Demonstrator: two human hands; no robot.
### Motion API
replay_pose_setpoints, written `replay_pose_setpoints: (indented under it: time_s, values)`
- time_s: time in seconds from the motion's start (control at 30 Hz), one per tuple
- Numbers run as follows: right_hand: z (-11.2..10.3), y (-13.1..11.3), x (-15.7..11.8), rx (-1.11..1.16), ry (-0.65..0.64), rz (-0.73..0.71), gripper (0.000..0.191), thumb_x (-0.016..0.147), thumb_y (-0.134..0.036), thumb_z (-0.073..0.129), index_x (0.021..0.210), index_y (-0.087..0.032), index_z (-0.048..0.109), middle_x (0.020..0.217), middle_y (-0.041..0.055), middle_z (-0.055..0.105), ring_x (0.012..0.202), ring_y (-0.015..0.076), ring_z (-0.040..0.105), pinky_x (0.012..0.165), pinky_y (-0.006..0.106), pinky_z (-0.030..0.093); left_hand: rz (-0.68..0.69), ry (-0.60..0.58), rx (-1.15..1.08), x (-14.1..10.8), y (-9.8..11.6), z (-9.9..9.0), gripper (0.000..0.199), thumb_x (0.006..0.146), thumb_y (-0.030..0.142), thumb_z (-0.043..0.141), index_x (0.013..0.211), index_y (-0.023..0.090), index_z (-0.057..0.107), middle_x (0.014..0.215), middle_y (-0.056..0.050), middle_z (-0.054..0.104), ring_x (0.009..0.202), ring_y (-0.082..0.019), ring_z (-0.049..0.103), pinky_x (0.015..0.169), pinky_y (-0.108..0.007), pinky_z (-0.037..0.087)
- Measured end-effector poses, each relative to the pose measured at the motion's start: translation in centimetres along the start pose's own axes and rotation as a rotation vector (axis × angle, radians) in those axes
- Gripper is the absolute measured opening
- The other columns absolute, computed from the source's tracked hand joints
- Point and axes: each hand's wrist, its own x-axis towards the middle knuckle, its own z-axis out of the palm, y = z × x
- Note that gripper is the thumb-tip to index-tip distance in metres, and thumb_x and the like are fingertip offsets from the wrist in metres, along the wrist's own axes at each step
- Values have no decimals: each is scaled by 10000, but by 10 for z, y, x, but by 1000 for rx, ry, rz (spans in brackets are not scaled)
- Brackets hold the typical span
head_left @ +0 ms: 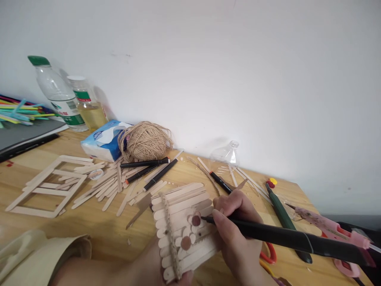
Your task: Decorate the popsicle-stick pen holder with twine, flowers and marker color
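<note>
My left hand (153,254) is closed on a panel of craft sticks (178,212) from beneath, its thumb at the near edge; most of its fingers are hidden. A braided twine strip (170,234) runs down the panel's left side. Two flower shapes sit on its face, one with a light brown centre (186,242), the other with a darker brown centre (196,220). In my right hand (238,234) is a black marker (276,235), gripped like a pen. The tip is at the right edge of the darker circle; I cannot tell whether it touches.
Loose craft sticks (110,186), a stick frame (56,186) and several markers (160,174) cover the left and middle. A twine ball (147,141), tissue pack (102,139) and bottles (61,95) stand behind. A pink glue gun (330,226) and green tool (282,210) lie right.
</note>
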Motion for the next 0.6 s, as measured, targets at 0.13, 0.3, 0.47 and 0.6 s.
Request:
replay_pose_setpoints:
  time_s: [0.13, 0.3, 0.47, 0.6]
  values:
    - [0, 0, 1, -6, 23, -27, 227, 825, -275, 615, 675, -235, 448, 578, -59, 368, 525, 117, 315, 468, 263, 240, -12, -43, 15, -5, -9, 3, 622, 749, 116, 516, 1340, 294, 445, 1143, -17, 665, 1198, -257, 514, 960, -353, 494]
    - [-1, 0, 0, -15, 4, -7, 222, 828, -265, 609, 676, -239, 449, 575, -61, 346, 523, 119, 304, 466, 263, 233, 48, -60, -35, 0, -4, 4, 620, 734, 87, 464, 1322, 286, 474, 1103, -29, 682, 1162, -266, 550, 973, -395, 478]
    - [0, 0, 0, -34, 0, -2, 236, 825, -284, 612, 667, -234, 444, 571, -63, 351, 513, 112, 306, 456, 253, 234, 12, -74, -119, 7, 9, 2, 654, 699, 71, 475, 1326, 257, 473, 1105, -48, 676, 1152, -264, 556, 1020, -413, 439]
    - [2, -2, 1, -61, -4, -11, 234, 822, -281, 611, 666, -236, 442, 563, -67, 354, 508, 110, 307, 448, 239, 241, 9, -87, -100, 6, 8, 2, 680, 701, 39, 461, 1346, 255, 439, 1149, -59, 660, 1138, -259, 569, 987, -399, 471]
